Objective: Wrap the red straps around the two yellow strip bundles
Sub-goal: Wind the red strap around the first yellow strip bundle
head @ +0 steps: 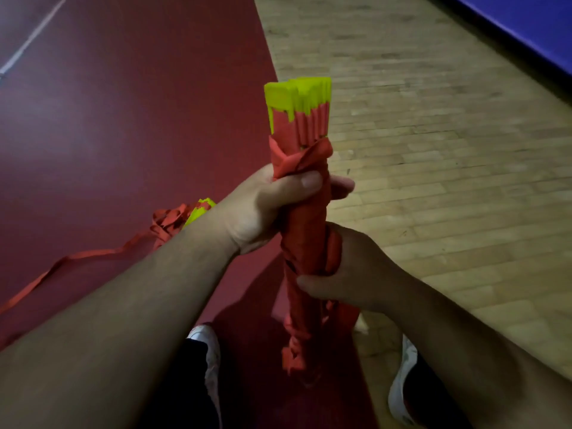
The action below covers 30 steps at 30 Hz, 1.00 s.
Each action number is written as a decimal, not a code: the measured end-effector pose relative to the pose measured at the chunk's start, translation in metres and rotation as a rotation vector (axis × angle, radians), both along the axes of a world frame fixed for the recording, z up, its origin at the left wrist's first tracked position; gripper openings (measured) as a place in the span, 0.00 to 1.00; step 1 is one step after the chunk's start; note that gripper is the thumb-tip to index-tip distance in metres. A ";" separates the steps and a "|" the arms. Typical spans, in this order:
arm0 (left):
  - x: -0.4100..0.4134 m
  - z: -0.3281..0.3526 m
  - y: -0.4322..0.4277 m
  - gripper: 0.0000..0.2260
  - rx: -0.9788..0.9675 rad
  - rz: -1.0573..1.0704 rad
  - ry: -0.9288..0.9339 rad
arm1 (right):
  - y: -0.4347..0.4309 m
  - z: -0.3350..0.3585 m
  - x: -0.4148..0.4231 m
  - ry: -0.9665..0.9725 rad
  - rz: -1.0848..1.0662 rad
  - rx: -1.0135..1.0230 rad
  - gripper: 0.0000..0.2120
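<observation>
The left hand [272, 209] curls round the upper part of one upright yellow strip bundle [297, 94], thumb pinning its red strap [300, 159], probably so the wrap stays tight. The right hand [356, 274] clasps the lower part, steadying it. The second bundle [198, 212] lies on the red floor [93, 119] behind the left forearm, its loose strap [77, 258] trailing. That makes two bundles and two straps.

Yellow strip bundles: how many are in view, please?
2. The first bundle stands upright, gripped by the left hand and right hand; the other bundle lies on the red floor behind the left forearm, mostly hidden.
</observation>
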<state>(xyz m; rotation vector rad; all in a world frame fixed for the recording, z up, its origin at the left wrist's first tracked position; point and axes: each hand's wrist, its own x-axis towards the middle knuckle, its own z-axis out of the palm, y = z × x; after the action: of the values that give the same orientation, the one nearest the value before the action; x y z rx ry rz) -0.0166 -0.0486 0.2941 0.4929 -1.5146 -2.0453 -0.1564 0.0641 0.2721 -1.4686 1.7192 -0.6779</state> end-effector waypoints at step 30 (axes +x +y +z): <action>-0.031 0.026 0.017 0.05 0.246 0.604 -0.052 | 0.002 -0.004 0.032 0.664 -0.233 -0.180 0.24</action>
<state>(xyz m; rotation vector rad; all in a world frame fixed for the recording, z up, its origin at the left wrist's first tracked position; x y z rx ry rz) -0.0472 -0.0316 0.3203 0.9720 -0.9746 -1.7392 -0.1243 0.0659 0.2676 -1.7622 2.4133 -0.4973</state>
